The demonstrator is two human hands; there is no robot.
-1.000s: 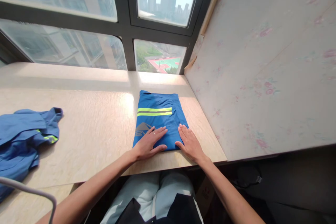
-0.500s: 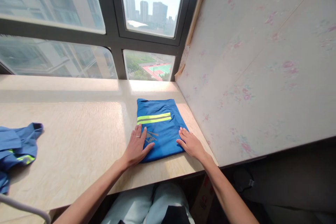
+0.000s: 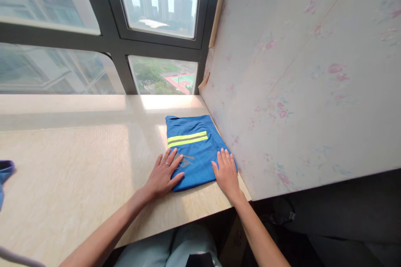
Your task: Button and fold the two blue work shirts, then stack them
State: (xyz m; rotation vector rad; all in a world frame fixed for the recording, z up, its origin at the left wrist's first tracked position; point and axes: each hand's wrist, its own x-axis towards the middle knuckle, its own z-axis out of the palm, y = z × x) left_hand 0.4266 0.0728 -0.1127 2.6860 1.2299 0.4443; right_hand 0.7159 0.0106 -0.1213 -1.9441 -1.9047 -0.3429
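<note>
A folded blue garment [image 3: 200,162] with a yellow-and-grey reflective stripe and a grey printed mark lies flat on the pale sill-like tabletop [image 3: 78,183], close to the wall. My left hand [image 3: 164,171], with a ring on one finger, rests on its lower left edge, fingers stretched out and partly covering the printed mark. On the lower right edge lies my right hand [image 3: 226,173], flat with the fingers extended. Neither hand grips the cloth. What kind of garment it is, the folds do not clearly show.
Part of another blue cloth [image 3: 5,173] shows at the far left. A grey curved tube or cable [image 3: 19,257] crosses the lower left corner. A flower-patterned wall [image 3: 297,91] borders the right side, and a dark-framed window [image 3: 163,46] stands behind the tabletop.
The folded garment has shifted right, closer to the wall, with both hands on it. My right hand has turned to point more forward. The view has swung right, leaving less of the other cloth visible.
</note>
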